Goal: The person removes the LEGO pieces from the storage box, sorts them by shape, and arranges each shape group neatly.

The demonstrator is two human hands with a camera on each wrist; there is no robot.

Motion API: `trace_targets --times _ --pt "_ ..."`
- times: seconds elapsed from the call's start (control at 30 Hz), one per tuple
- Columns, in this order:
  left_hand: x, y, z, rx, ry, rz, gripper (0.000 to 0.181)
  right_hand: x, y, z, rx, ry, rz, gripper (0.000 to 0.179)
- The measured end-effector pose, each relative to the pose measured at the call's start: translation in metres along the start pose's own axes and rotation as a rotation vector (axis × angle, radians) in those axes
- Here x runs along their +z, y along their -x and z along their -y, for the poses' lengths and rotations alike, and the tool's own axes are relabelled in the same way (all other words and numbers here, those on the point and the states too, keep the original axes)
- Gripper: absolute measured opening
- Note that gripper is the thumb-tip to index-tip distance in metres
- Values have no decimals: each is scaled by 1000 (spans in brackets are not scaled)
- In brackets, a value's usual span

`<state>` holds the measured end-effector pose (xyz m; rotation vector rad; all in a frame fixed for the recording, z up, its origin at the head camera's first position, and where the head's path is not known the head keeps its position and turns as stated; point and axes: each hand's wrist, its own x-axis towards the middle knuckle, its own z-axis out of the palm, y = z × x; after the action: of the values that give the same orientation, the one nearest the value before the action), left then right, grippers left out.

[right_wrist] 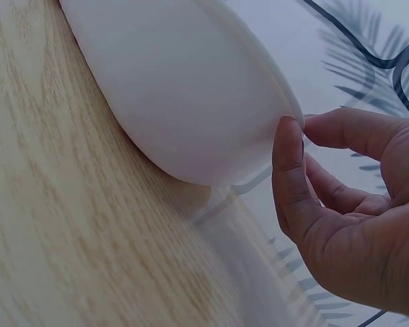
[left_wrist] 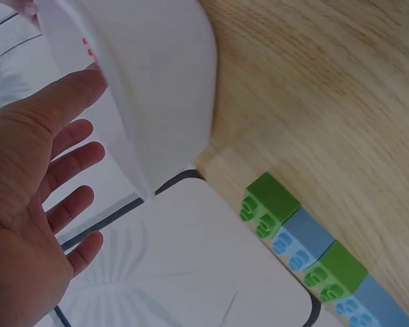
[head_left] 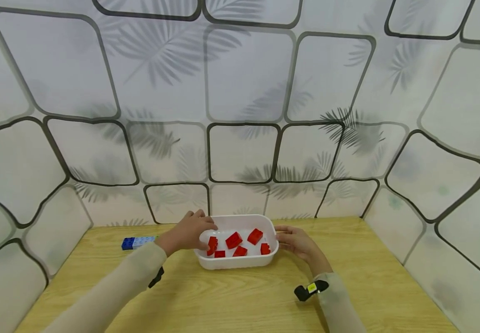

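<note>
A white plastic tray point(head_left: 240, 262) on the table holds several red toy building blocks point(head_left: 233, 240). My left hand point(head_left: 190, 231) reaches over the tray's left end, its thumb inside beside a red block point(head_left: 212, 245). In the left wrist view the fingers of the left hand point(left_wrist: 41, 163) are spread apart, and the thumb tip overlaps the rim. At the opposite end, my right hand point(head_left: 298, 241) pinches the tray's rim. The right wrist view shows the thumb and a finger of that hand point(right_wrist: 354, 197) meeting at the edge of the white tray point(right_wrist: 184, 88).
To the left of the tray lies a joined row of blue, light blue and green blocks point(head_left: 140, 243), partly hidden by the left arm. Green blocks point(left_wrist: 271, 201) alternate with blue ones in the left wrist view. A patterned cloth wall point(head_left: 240, 152) borders the wooden table point(head_left: 223, 300).
</note>
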<state>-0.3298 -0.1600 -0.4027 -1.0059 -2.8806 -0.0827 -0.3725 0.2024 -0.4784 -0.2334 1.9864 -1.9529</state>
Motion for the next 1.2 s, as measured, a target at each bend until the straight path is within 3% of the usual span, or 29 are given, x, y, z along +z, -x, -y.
trace_targets --times 0.27,0.57,1.0,1.2 --pt "12 -4 -2 -31 -11 67 49 0 0 1 3 4 -1 52" --pt "21 -13 -1 -59 18 81 46 -1 -1 -1 0 2 5 52" --pt "20 -24 0 -156 115 149 38 -1 0 -3 -10 -15 12 52" --pt "21 -27 -1 -163 103 164 37 -4 0 -3 -52 -27 47 46"
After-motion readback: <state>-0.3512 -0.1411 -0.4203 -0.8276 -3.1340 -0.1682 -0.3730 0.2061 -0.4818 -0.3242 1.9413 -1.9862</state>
